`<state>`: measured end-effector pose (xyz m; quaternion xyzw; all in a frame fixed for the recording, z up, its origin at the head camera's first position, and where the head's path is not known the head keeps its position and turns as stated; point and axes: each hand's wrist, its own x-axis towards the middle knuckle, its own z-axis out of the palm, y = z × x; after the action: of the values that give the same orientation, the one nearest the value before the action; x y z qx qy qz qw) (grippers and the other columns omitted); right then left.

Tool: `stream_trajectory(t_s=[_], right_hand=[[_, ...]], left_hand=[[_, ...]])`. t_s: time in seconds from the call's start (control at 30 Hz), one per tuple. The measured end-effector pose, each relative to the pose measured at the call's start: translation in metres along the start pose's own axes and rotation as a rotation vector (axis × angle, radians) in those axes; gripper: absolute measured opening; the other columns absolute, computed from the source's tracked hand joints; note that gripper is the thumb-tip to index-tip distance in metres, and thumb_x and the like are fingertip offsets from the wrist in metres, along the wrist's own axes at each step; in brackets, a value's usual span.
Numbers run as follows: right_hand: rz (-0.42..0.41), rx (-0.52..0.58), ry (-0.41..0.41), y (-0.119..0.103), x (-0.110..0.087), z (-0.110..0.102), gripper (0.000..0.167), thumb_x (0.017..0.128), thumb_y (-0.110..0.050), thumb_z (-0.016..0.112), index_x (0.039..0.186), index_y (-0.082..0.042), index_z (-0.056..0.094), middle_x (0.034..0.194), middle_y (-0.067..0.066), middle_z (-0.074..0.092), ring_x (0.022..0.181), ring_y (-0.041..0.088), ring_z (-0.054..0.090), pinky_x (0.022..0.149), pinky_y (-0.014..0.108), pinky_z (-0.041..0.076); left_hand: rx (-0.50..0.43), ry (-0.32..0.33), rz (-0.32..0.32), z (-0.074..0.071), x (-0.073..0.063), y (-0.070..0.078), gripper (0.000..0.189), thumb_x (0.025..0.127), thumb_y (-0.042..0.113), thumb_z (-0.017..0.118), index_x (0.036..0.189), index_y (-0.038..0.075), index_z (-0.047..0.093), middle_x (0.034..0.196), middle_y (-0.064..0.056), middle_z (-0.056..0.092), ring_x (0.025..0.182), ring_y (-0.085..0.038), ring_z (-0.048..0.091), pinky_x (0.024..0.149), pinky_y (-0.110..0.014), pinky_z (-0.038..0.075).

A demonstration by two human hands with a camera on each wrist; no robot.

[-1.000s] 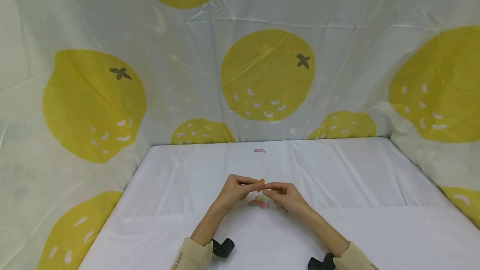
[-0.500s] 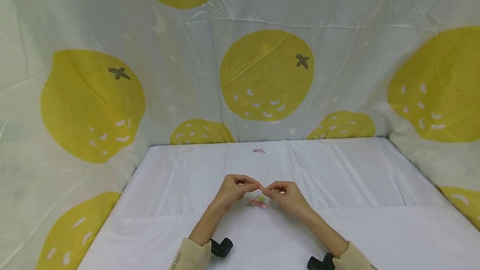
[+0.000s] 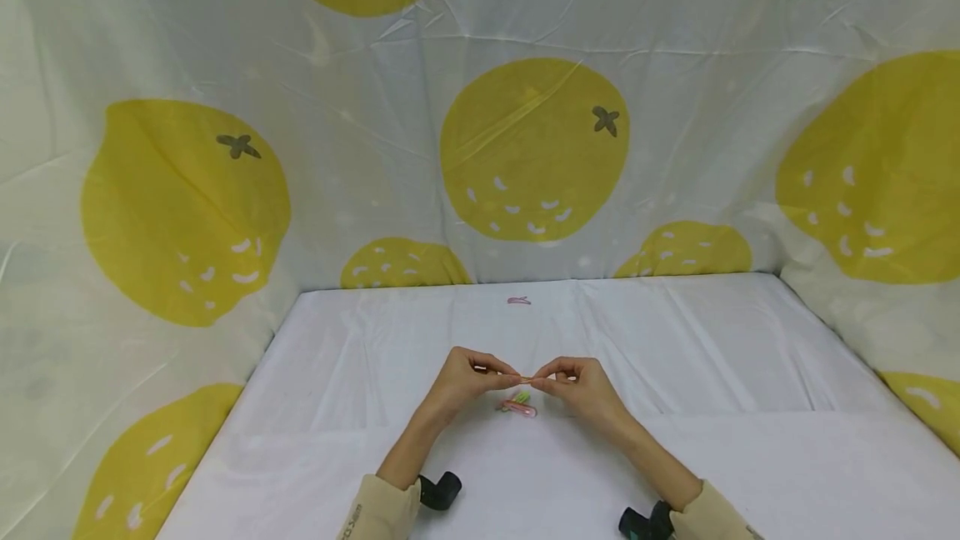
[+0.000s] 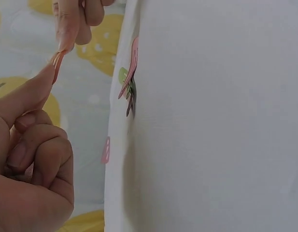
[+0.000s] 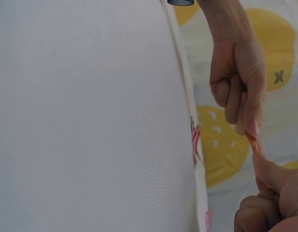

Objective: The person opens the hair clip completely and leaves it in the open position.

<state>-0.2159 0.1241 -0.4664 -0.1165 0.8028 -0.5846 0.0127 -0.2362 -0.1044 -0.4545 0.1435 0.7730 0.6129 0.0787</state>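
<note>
L hand (image 3: 468,377) & R hand (image 3: 581,386) face each other, tips nearly meeting; each has thumb & index brought together in a pinch on the same small orange clip (image 5: 254,142). Neither is spread wide: wrist views show the L hand's other fingers curled in twd the palm, & the R hand's bent too. Clip sits b/w the two sets of fingertips, one end in each pinch, held up off the worktop (image 3: 570,473); only a thin strip of it shows, so can't tell if it's snapped or unsnapped.

Just below the hands & a bit nearer the person, a pink clip (image 3: 520,409) lies across a green clip (image 3: 521,397), the two touching. L wrist view also shows a darker thin prong in that little pile; can't tell whose it is. Well beyond the hands, nr the worktop's far edge, another pink clip (image 3: 519,301) lies by itself.

Black devices (image 3: 440,491) sit at both wrists, next to beige sleeves (image 3: 382,507); lettering on the L one, too small to read for sure. Worktop has a white cloth w/ creases; behind & at both sides hangs a pale backdrop (image 3: 360,148) w/ big yellow lemons.
</note>
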Motion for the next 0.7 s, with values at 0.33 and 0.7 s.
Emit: stream_trajectory(t_s=[0.33, 0.7], right_hand=[[-0.033, 0.049, 0.096, -0.0019, -0.0008, 0.0042, 0.015, 0.085, -0.017, 0.085, 0.093, -0.005, 0.080, 0.060, -0.003, 0.035, 0.057, 0.001, 0.029, 0.055, 0.019, 0.026], [-0.078, 0.038, 0.139, 0.0004, -0.0018, 0.0067, 0.010, 0.085, -0.015, 0.085, 0.087, -0.008, 0.079, 0.057, -0.006, 0.030, 0.052, 0.001, 0.023, 0.052, 0.019, 0.022]], left_hand=[[0.056, 0.039, 0.048, 0.0062, 0.0008, 0.0029, 0.015, 0.078, 0.014, 0.091, 0.081, 0.002, 0.083, 0.077, -0.013, 0.077, 0.057, -0.002, 0.046, 0.053, -0.018, 0.034], [0.041, 0.050, 0.066, 0.0087, 0.0002, 0.0045, 0.013, 0.078, 0.011, 0.091, 0.081, 0.001, 0.082, 0.075, -0.016, 0.076, 0.054, -0.002, 0.044, 0.051, -0.018, 0.033]])
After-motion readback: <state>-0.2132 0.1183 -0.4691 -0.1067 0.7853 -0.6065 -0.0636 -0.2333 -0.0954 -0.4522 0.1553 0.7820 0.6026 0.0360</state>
